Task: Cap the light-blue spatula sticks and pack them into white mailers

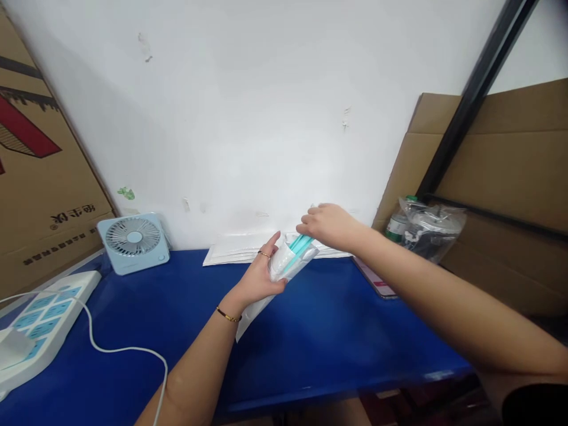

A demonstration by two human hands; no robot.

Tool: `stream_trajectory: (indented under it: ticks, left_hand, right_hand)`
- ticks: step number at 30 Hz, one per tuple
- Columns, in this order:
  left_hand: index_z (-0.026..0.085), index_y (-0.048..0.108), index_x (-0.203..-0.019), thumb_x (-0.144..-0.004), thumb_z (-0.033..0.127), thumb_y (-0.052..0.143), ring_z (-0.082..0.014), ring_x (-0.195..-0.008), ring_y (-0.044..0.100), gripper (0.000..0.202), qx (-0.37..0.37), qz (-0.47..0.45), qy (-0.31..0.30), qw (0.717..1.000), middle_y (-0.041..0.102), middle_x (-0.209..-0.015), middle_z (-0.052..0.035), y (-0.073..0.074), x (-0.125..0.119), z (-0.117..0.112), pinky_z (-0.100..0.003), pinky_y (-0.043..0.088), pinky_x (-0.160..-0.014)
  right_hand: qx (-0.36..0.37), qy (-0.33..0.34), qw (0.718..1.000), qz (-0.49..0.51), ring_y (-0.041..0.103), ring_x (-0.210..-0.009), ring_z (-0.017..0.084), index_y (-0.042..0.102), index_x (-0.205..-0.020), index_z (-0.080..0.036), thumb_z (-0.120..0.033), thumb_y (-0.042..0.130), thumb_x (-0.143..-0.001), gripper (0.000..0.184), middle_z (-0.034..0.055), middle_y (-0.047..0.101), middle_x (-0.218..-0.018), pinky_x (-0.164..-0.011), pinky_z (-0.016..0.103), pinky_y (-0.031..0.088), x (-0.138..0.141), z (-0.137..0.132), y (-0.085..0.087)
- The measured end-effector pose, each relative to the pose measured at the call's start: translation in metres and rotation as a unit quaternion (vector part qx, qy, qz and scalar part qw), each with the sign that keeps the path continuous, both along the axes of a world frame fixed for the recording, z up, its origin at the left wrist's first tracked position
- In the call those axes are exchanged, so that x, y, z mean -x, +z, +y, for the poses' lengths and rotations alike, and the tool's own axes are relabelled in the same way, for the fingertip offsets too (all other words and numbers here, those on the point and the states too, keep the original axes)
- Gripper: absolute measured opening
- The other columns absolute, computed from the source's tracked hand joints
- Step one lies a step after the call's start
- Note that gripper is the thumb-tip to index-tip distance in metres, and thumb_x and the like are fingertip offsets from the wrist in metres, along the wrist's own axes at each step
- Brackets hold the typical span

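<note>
Above the blue table, my left hand (260, 278) is closed around a white plastic mailing bag (255, 312), which tilts up to the right with its mouth at the upper end. Several slim turquoise strips (300, 244) stick out of that mouth, their lower ends hidden inside the bag. My right hand (332, 226) pinches the strips at their top ends, palm down, with its fingertips partly hidden. What kind of item the strips are does not show. Behind my hands, a flat stack of white bags (226, 251) lies against the wall.
A light blue fan (135, 242) stands at the back left of the blue table (319, 349). Nearer is a white power strip (66, 331) with a white cable (119, 349). At the right are a flat device (377, 281), a green-capped bottle (397, 226) and a clear plastic bag (437, 228).
</note>
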State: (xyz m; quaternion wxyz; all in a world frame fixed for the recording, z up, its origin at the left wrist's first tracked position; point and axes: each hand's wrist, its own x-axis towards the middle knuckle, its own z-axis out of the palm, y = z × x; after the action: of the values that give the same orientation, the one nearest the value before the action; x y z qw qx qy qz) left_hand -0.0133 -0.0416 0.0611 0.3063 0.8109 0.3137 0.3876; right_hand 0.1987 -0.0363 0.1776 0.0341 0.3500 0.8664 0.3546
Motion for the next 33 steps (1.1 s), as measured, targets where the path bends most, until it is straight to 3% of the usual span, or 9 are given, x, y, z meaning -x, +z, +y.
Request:
stream_trajectory:
  ticks: [3,6,13,22,33]
  left_hand:
    - [0.026,0.009,-0.146,-0.065,0.016,0.064,-0.0259,-0.123,0.036,0.099,-0.011,-0.008,-0.014,1.000,0.035,-0.137,-0.0081,0.004,0.006,-0.001,-0.040,0.030,-0.105]
    - [0.026,0.007,-0.146,-0.064,0.014,0.064,-0.0260,-0.123,0.037,0.100,-0.006,-0.009,-0.038,0.999,0.035,-0.139,-0.0087,0.004,0.009,-0.001,-0.040,0.031,-0.104]
    - [0.026,0.010,-0.146,-0.061,0.010,0.064,-0.0239,-0.112,0.045,0.102,0.028,0.003,-0.083,0.996,0.040,-0.131,-0.0101,0.002,0.010,-0.001,-0.037,0.038,-0.096]
    - [0.028,0.008,-0.146,-0.059,0.009,0.064,-0.0190,-0.098,0.050,0.105,0.077,0.017,-0.121,0.990,0.046,-0.115,-0.0059,-0.008,0.008,0.006,-0.037,0.039,-0.093]
    - [0.026,0.009,-0.146,-0.060,0.013,0.065,-0.0163,-0.090,0.052,0.103,0.078,0.011,-0.081,0.994,0.045,-0.117,-0.0080,-0.010,0.011,0.014,-0.032,0.042,-0.085]
  right_hand:
    - [-0.031,-0.009,0.999,-0.017,0.049,-0.066,0.015,0.058,-0.078,-0.018,-0.014,0.053,-0.084,0.009,0.0045,0.063,-0.073,-0.055,0.028,0.019,-0.008,0.001,0.018]
    - [-0.060,-0.021,0.998,-0.022,0.047,-0.065,0.015,0.056,-0.077,-0.019,-0.013,0.052,-0.084,0.010,0.0033,0.062,-0.071,-0.055,0.028,0.017,-0.024,0.004,0.018]
    - [-0.118,0.014,0.993,-0.025,0.044,-0.068,0.016,0.056,-0.077,-0.019,-0.012,0.049,-0.087,0.014,0.0023,0.059,-0.071,-0.058,0.029,0.019,-0.047,0.018,-0.002]
    - [-0.156,0.054,0.986,0.038,0.039,-0.066,0.017,0.058,-0.078,-0.019,-0.011,0.044,-0.089,0.019,0.0031,0.056,-0.067,-0.060,0.031,0.019,-0.044,0.014,-0.049]
    - [-0.164,-0.050,0.981,0.093,0.039,-0.069,0.018,0.061,-0.087,-0.020,-0.007,0.040,-0.087,0.024,0.0049,0.059,-0.075,-0.060,0.032,0.018,-0.044,-0.003,-0.061]
